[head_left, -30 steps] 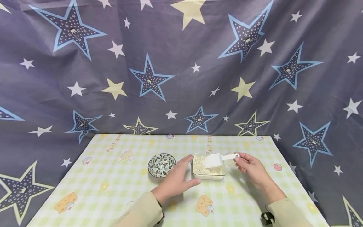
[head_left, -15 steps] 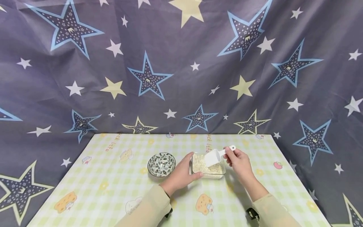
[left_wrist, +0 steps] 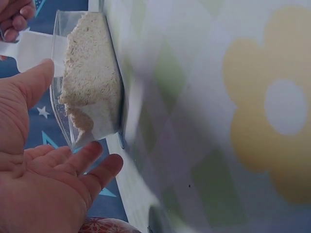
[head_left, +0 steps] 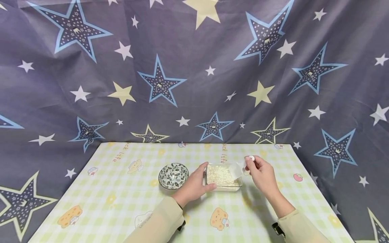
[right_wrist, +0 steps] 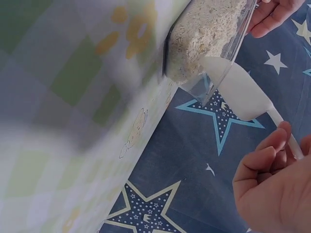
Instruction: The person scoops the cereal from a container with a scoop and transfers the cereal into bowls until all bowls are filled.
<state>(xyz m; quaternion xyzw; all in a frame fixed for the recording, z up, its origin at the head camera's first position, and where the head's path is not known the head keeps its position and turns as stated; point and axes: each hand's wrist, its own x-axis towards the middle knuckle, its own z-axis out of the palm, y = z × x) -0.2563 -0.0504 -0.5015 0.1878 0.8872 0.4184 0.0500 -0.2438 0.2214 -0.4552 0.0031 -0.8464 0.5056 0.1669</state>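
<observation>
A rectangular glass container holds pale flakes resembling rolled oats. My left hand holds its left end, thumb at the near rim and fingers toward the far corner; the left wrist view shows the thumb against the glass. In my right hand is the handle of a white scoop, pinched between thumb and fingers. The scoop tilts down over the container's right end. In the right wrist view the tip of the scoop meets the flakes inside the rim.
A round bowl with a dark leaf pattern stands just left of my left hand. Checked cloth with cartoon prints covers the table. Behind it hangs a dark curtain printed with stars.
My left hand has moved right onto the container. My right hand first brought the scoop lower and left, then slightly right, turning the scoop steeper into the container's right end.
</observation>
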